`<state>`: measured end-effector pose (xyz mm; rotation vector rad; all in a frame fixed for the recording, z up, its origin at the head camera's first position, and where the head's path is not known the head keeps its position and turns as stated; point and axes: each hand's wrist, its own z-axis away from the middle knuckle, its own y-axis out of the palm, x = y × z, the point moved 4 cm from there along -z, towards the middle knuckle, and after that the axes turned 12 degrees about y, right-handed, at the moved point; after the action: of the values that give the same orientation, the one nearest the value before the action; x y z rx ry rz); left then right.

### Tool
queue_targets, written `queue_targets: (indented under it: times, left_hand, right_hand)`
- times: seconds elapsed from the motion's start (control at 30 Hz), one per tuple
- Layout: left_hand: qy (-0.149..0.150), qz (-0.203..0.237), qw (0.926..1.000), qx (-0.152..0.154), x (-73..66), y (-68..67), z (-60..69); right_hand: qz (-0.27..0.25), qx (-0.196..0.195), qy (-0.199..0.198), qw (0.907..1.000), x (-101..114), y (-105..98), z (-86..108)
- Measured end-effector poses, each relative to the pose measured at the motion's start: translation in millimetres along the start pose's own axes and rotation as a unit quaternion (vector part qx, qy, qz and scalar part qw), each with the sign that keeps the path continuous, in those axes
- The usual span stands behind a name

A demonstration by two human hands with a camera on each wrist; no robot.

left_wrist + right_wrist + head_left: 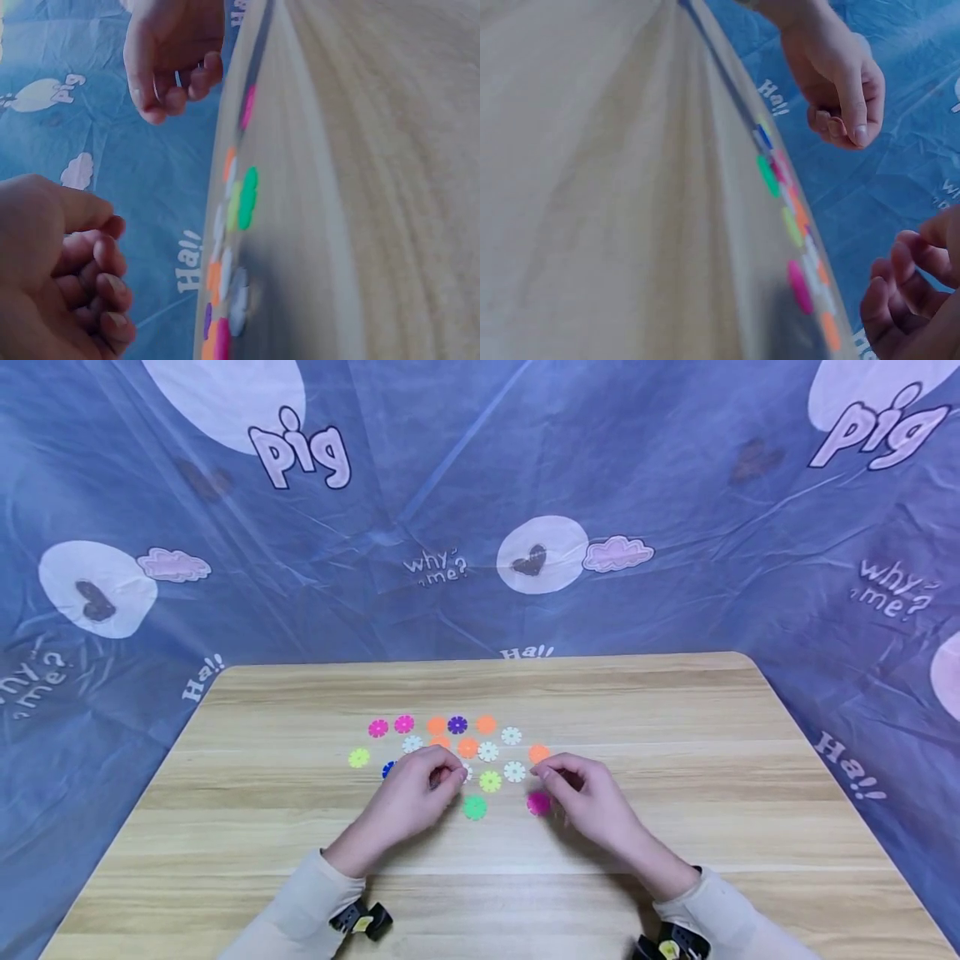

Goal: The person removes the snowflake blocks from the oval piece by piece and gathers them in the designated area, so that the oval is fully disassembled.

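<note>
Small notched plastic discs in several colours lie flat on the wooden table (570, 902). My left hand (416, 789) hovers over their left part, fingers loosely curled and thumb near the index finger; I see nothing held in it. It partly hides a blue disc (388, 769) and a white disc (468, 772). Across from it, my right hand (588, 793) hangs above the table in a similar loose curl, no object visible between its fingers. Nearest to that hand are a magenta disc (537, 803), an orange disc (538, 753) and a white disc (514, 772). A green disc (475, 807) lies between the hands.
Behind sit pink discs (404, 724), a purple disc (457, 725) and more orange and white ones. At the left edge of the group is a yellow disc (359, 757). A blue printed cloth (465, 468) hangs behind and beside the table.
</note>
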<state>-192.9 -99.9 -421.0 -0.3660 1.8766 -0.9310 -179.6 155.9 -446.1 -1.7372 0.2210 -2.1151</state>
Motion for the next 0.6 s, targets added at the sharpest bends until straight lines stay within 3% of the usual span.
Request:
queue_targets:
  times: [0.17,0.27,0.47,0.6]
  left_hand:
    - [0.001,0.058,0.9967,-0.056,1.2,-12.4,0.4]
    - [0.034,0.062,0.9921,-0.103,0.0,-20.4,-0.6]
    - [0.135,0.000,0.9710,-0.197,-7.3,-33.5,-2.3]
    - [0.160,-0.053,0.9630,-0.210,-13.8,-39.0,-5.5]
  right_hand:
    - [-0.028,-0.051,-0.028,0.9979,13.7,-8.5,0.3]
    - [-0.007,-0.094,-0.058,0.9938,21.7,-13.4,0.5]
    - [0.048,-0.151,-0.121,0.9799,36.8,-18.8,0.3]
    - [0.084,-0.176,-0.174,0.9653,46.2,-20.1,0.8]
